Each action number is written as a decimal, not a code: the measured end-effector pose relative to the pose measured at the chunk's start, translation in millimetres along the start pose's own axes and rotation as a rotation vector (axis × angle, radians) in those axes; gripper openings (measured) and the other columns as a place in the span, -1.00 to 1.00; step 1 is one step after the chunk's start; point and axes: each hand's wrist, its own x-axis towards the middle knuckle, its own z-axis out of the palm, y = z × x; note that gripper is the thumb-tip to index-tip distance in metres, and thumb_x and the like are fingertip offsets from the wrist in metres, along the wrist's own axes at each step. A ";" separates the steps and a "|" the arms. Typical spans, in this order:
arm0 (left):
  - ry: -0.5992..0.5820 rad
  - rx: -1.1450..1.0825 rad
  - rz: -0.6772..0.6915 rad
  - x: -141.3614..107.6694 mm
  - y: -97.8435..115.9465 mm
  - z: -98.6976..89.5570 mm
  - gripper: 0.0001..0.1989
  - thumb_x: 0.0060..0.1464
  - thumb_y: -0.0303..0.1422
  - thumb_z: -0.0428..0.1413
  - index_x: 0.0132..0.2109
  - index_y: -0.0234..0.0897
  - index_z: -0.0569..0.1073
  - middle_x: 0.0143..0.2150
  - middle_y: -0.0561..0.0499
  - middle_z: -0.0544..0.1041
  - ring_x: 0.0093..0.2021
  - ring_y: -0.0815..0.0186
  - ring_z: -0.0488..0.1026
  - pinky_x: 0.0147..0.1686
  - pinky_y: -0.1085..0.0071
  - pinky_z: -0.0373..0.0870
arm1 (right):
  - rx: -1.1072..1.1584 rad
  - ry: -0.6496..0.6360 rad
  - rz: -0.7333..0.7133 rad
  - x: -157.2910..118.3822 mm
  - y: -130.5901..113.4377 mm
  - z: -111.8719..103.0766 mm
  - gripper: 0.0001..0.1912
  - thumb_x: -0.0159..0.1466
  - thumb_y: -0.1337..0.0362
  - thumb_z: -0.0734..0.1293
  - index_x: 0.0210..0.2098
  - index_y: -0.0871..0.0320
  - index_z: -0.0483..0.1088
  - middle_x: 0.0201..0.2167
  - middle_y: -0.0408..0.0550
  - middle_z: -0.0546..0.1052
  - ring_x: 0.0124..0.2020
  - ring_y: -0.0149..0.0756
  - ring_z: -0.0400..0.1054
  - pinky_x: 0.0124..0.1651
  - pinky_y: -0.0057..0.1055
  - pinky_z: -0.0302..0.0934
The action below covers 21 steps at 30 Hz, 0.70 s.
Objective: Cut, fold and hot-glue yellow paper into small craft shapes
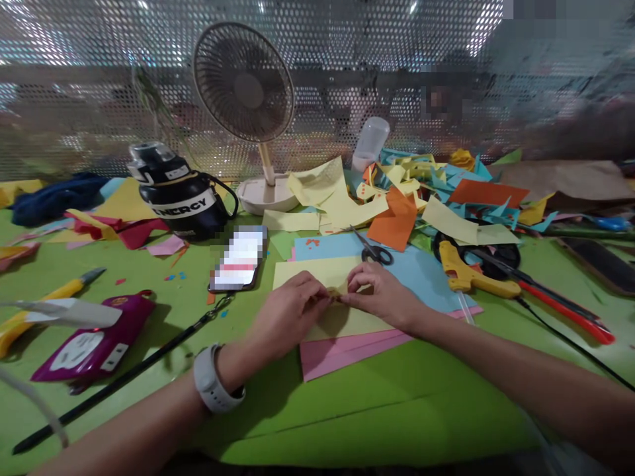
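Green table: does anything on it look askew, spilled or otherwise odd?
Paper scraps sprawl in a loose heap beside the fan. Pink sheets jut crookedly from under the yellow sheet, out of line with it. No spill or damage shows.

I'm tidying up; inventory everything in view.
Fan: 1, grey, back
Jug: 1, black, left of fan
Bottle: 1, white, right of fan
Cloth: 1, blue, back left
Phone: 1, dark, before jug
Tool: 1, yellow, far left
Socket box: 1, purple, left
Rod: 1, black, front left
Sheets: several, yellow, blue, pink, centre
Scissors: 1, black, on sheets
Glue gun: 1, yellow, right
Long tool: 1, red-black, right
Flat object: 1, dark, far right
Scraps: many, multicoloured, back
Large sheet: 1, brown, back right
Mesh: 1, grey, background
Tabletop: 1, green, beneath
Small piece: 1, brownish, above sheets
Wristband: 1, grey, left wrist
Left hand and right hand: 2, bare, centre
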 end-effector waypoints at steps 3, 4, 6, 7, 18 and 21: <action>-0.029 -0.061 -0.007 1.7 -0.7 -1.3 -0.86 0.17 -0.39 0.03 -0.31 -0.26 0.47 -0.34 0.02 0.40 -0.34 0.34 0.37 -0.37 0.43 0.28 | 0.082 -0.019 0.004 1.1 4.1 -0.5 -0.66 0.20 0.02 0.34 -0.54 0.14 0.42 -0.29 -0.05 0.47 -0.17 -0.22 0.31 -0.08 -0.25 0.15; -0.034 -0.073 -0.008 2.3 -0.8 -1.9 -0.86 0.17 -0.39 0.03 -0.32 -0.27 0.47 -0.34 0.02 0.40 -0.34 0.34 0.37 -0.37 0.43 0.29 | 0.114 -0.023 0.008 1.6 6.0 -0.4 -0.67 0.20 0.02 0.33 -0.52 0.14 0.43 -0.29 -0.05 0.46 -0.18 -0.24 0.32 -0.10 -0.26 0.17; -0.033 -0.077 -0.009 2.9 -1.2 -2.5 -0.86 0.16 -0.38 0.04 -0.34 -0.27 0.46 -0.34 0.02 0.40 -0.34 0.34 0.37 -0.36 0.42 0.29 | 0.165 -0.028 0.019 2.2 9.1 0.1 -0.70 0.19 0.03 0.34 -0.47 0.13 0.44 -0.27 -0.05 0.45 -0.19 -0.25 0.33 -0.14 -0.29 0.21; -0.032 -0.074 -0.008 3.1 -1.5 -2.4 -0.86 0.16 -0.38 0.04 -0.34 -0.27 0.45 -0.34 0.02 0.40 -0.34 0.34 0.37 -0.36 0.41 0.29 | 0.180 -0.028 0.026 2.4 10.1 0.5 -0.73 0.18 0.05 0.35 -0.45 0.14 0.44 -0.27 -0.05 0.45 -0.20 -0.26 0.34 -0.16 -0.30 0.22; -0.011 -0.090 -0.093 3.5 0.8 1.7 -0.86 0.14 -0.34 0.05 -0.36 -0.26 0.42 -0.36 0.02 0.40 -0.38 0.35 0.35 -0.41 0.42 0.27 | 0.070 0.013 0.028 2.9 3.2 0.9 -0.82 0.22 0.25 0.33 -0.49 0.15 0.44 -0.32 -0.04 0.50 -0.20 -0.26 0.33 -0.14 -0.31 0.19; 0.012 -0.093 -0.122 4.8 3.6 3.7 -0.84 0.14 -0.31 0.05 -0.38 -0.26 0.41 -0.37 0.03 0.40 -0.40 0.35 0.34 -0.43 0.42 0.25 | 0.042 0.005 0.008 2.1 2.8 0.3 -0.80 0.20 0.24 0.36 -0.52 0.16 0.42 -0.31 -0.05 0.51 -0.19 -0.26 0.33 -0.14 -0.31 0.18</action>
